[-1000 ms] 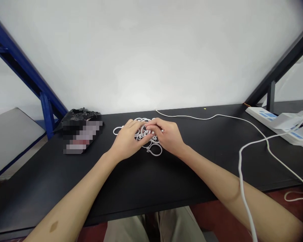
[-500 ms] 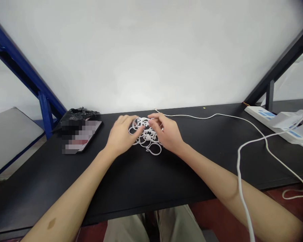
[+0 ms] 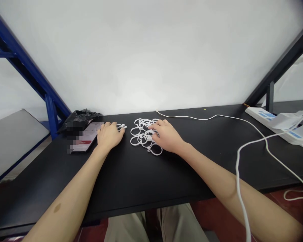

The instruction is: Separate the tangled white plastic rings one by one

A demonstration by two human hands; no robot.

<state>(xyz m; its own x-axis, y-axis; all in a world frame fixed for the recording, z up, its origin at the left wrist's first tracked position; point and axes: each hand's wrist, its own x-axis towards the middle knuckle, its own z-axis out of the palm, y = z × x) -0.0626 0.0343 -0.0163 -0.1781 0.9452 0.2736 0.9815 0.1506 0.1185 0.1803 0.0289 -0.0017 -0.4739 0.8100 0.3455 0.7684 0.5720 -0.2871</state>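
Observation:
A cluster of several white plastic rings lies on the black table. My right hand rests on the cluster's right side with its fingers curled over the rings. My left hand lies to the left of the cluster, fingers curled over a single white ring that sits apart from the rest. A phone lies just left of my left hand.
A crumpled black bag sits behind the phone. A white cable runs along the back of the table to white power strips at the right. A blue frame stands at the left.
My hands have separated. The left hand moved left, away from the cluster, taking one ring with it. The right hand stays on the cluster, which now lies spread flat.

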